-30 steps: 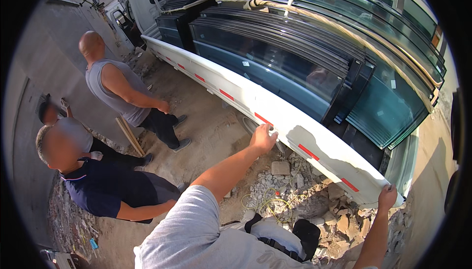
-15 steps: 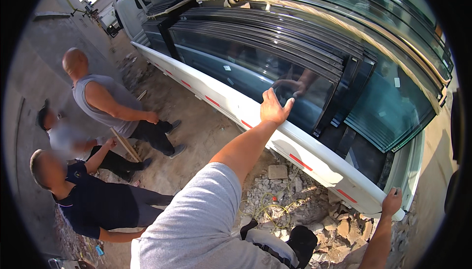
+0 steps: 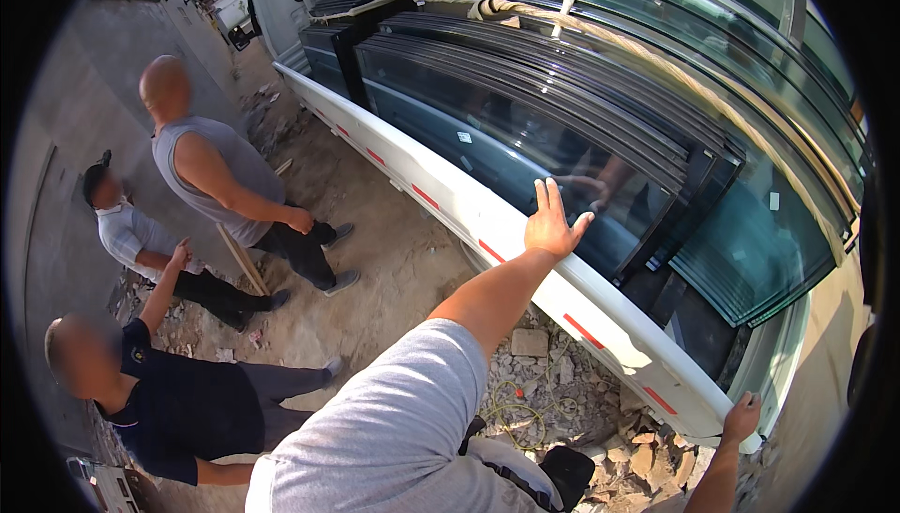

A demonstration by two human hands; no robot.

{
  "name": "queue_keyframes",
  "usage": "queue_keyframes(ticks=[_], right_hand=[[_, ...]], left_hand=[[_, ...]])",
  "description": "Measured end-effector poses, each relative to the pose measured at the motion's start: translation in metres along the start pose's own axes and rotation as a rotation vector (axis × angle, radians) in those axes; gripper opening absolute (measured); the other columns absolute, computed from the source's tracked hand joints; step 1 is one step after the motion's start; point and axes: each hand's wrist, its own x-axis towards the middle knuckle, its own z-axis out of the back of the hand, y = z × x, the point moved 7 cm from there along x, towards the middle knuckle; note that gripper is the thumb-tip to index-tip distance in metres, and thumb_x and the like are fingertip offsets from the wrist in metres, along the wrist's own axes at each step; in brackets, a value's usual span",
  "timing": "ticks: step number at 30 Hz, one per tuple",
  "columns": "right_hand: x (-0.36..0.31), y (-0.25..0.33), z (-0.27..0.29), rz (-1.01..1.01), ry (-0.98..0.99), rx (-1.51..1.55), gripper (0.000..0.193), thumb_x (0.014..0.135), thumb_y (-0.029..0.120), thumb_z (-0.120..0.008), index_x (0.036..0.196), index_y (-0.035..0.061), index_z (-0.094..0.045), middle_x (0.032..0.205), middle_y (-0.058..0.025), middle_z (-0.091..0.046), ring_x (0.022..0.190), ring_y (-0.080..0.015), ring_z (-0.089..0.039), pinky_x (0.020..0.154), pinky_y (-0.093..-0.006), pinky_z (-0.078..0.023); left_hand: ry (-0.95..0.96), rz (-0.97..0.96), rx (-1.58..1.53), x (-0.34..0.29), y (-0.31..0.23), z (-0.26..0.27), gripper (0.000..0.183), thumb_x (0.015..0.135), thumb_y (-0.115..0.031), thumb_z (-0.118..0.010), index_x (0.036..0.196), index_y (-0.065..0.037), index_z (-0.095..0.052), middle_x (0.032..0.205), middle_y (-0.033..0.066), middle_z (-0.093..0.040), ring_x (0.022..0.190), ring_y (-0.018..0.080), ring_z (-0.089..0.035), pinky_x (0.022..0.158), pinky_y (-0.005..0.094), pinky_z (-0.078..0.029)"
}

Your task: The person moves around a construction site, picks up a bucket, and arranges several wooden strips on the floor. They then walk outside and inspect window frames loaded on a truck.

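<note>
My left hand [image 3: 555,230] rests with its heel on the top edge of the truck's white side panel [image 3: 427,171]. Its fingers are stretched out and apart, close to the front glass pane [image 3: 502,157], which reflects a hand. Dark-framed glass units [image 3: 553,91] stand in a stack behind that pane. My right hand [image 3: 742,416] is closed round the rear end of the side panel, with some fingers hidden. To the left of that hand, inside the bed, lean greenish glass panes [image 3: 750,265].
A thick rope [image 3: 694,68] crosses the glass load. Three people stand at left: one in a grey vest [image 3: 216,171], one in a light shirt [image 3: 136,237], one in a navy shirt [image 3: 178,386]. Below the panel lie rubble [image 3: 647,457] and a yellow cord [image 3: 525,419].
My view has shifted, so the truck sits slightly further right and lower. My left hand's fingers are more spread and raised. The navy-shirted person's hand is higher.
</note>
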Motion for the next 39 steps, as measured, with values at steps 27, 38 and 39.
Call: queue_keyframes(ticks=[27, 38, 39], right_hand=[[0.005, -0.025, -0.007, 0.032, -0.024, -0.026, 0.035, 0.102, 0.032, -0.051, 0.099, -0.0011, -0.062, 0.095, -0.0289, -0.066, 0.091, -0.0523, -0.06, 0.083, -0.0552, -0.047], [0.004, -0.022, -0.006, 0.044, -0.02, -0.011, 0.035, 0.101, 0.033, -0.051, 0.094, -0.0003, -0.061, 0.092, -0.0291, -0.065, 0.088, -0.0528, -0.059, 0.08, -0.0567, -0.046], [0.004, -0.021, -0.005, 0.046, -0.034, -0.025, 0.035, 0.101, 0.033, -0.051, 0.095, -0.0003, -0.061, 0.093, -0.0291, -0.065, 0.088, -0.053, -0.059, 0.08, -0.0568, -0.046]], left_hand=[[-0.024, -0.065, -0.006, 0.001, -0.007, -0.006, 0.109, 0.094, -0.067, -0.062, 0.165, 0.003, -0.015, 0.169, 0.0344, -0.02, 0.108, 0.0539, -0.069, 0.093, 0.0511, -0.058], [-0.018, -0.057, 0.024, -0.002, -0.004, -0.006, 0.109, 0.095, -0.067, -0.061, 0.164, 0.004, -0.016, 0.168, 0.0349, -0.02, 0.105, 0.0533, -0.069, 0.092, 0.0506, -0.059], [-0.023, -0.065, 0.009, -0.001, -0.005, -0.005, 0.109, 0.095, -0.067, -0.061, 0.164, 0.004, -0.016, 0.168, 0.0348, -0.02, 0.105, 0.0533, -0.069, 0.092, 0.0505, -0.059]])
